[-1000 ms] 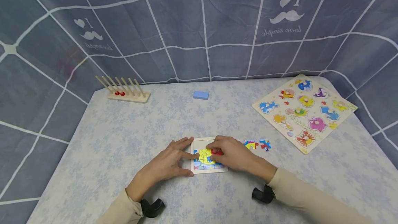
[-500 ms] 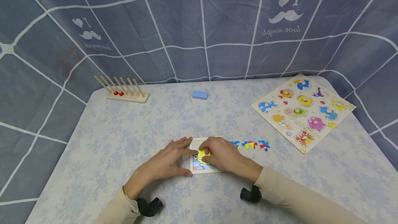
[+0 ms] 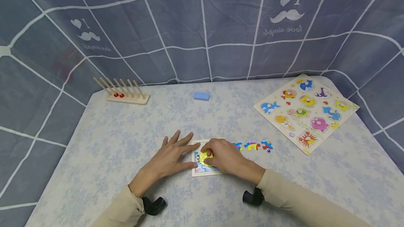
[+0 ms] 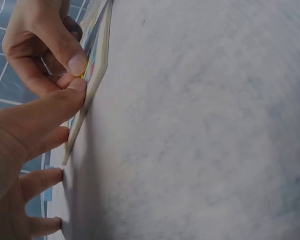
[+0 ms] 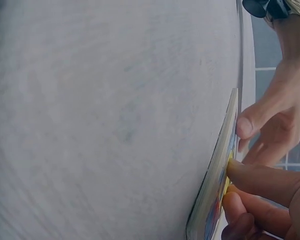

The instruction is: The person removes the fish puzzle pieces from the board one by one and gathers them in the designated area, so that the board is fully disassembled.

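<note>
In the head view, take the puzzle tray (image 3: 206, 174) as the middle of your clock; it lies flat on the counter (image 3: 176, 115), nearer to you than the other toys. Your left hand (image 3: 170, 157) is at its 9 o'clock, fingers spread and the grip holding nothing, with the thumb and index tips at the tray's near side to that hand. Your right hand (image 3: 224, 154) comes over from 3 o'clock and covers that part of the tray; its grip pinches a yellow piece (image 3: 207, 156) between thumb and fingertip, within the tray. Between 2 and 3 o'clock, three loose pieces (image 3: 252, 146) sit in a row. Farther off at 2 o'clock is the sea-animal board (image 3: 306, 113), at 12 the blue block (image 3: 201, 96), and at 10 the peg stand (image 3: 127, 97) with two red beads (image 3: 119, 95).

In your left wrist view, the tray slants in at 11 o'clock. Your right thumb and finger meet at a speck of yellow there, while your left thumb tip lies close beside them.

In your right wrist view, the tray stands edge-on toward 5 o'clock. Your right fingers are on the yellow at 4, and your left hand shows at 3.
</note>
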Motion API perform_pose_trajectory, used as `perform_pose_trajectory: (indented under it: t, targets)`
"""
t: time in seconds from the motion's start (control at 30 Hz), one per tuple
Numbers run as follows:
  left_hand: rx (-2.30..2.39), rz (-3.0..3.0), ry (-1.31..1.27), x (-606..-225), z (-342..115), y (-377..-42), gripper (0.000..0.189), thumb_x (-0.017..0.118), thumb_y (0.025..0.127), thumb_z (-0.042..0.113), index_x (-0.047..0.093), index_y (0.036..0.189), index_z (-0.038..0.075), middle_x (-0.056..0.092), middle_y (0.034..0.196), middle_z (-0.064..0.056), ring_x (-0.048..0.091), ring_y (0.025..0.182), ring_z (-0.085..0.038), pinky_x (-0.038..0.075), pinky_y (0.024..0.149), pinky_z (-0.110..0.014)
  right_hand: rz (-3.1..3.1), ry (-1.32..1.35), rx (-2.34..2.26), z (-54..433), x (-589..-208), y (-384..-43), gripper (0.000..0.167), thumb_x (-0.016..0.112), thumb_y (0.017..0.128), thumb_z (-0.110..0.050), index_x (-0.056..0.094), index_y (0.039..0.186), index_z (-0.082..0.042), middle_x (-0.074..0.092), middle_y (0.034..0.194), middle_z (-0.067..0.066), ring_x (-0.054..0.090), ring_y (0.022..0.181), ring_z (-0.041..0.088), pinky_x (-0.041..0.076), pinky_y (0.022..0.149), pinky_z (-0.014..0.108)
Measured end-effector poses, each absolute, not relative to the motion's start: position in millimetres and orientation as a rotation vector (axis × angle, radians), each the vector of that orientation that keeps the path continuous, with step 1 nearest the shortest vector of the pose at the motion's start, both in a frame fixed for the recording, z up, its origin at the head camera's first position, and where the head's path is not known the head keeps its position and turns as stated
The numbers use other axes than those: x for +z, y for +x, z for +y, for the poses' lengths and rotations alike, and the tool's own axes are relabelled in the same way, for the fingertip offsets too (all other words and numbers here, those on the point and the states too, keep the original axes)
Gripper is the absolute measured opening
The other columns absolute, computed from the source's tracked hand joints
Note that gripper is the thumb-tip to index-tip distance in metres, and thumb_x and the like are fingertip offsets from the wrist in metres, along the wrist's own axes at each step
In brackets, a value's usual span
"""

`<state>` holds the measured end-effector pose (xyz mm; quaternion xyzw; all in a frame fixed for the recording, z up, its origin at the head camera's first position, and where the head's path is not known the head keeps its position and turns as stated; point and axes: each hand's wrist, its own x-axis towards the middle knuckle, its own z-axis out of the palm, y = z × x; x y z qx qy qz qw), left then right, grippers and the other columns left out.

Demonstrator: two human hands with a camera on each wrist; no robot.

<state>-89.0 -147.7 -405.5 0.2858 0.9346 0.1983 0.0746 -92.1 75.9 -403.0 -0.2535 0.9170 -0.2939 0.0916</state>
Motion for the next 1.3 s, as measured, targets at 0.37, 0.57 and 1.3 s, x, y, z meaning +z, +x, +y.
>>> perform_pose_trajectory:
  t: [0.37,0.57,1.3]
  targets:
    - [0.548,2.798,0.772,-401.5,-142.8,-89.3,0.064,0.075,0.082,0.052,0.060,0.138,0.026,0.034,0.157,-0.008,0.015,0.145,-0.048,0.016,0.102,-0.079,2.701,-0.751,-0.899,75.1,-401.8,-93.5,0.024,0.081,0.080,-0.014,0.075,0.102,-0.011,0.056,0.077,-0.009,0.050,0.068,0.007,0.043,0.059,0.025]
    - [0.555,2.787,0.755,-399.5,-140.9,-89.0,0.063,0.076,0.082,0.050,0.060,0.138,0.026,0.034,0.157,-0.008,0.014,0.145,-0.048,0.015,0.102,-0.079,2.683,-0.726,-0.911,74.9,-401.5,-94.8,0.023,0.081,0.079,-0.013,0.074,0.101,-0.011,0.056,0.076,-0.008,0.049,0.068,0.008,0.043,0.060,0.026]
    - [0.542,2.784,0.720,-399.6,-139.2,-89.3,0.063,0.077,0.081,0.049,0.061,0.138,0.026,0.033,0.157,-0.007,0.015,0.145,-0.047,0.014,0.103,-0.078,2.647,-0.711,-0.945,74.0,-399.2,-94.4,0.022,0.081,0.080,-0.010,0.068,0.097,-0.013,0.058,0.081,-0.007,0.052,0.074,0.010,0.045,0.064,0.028]
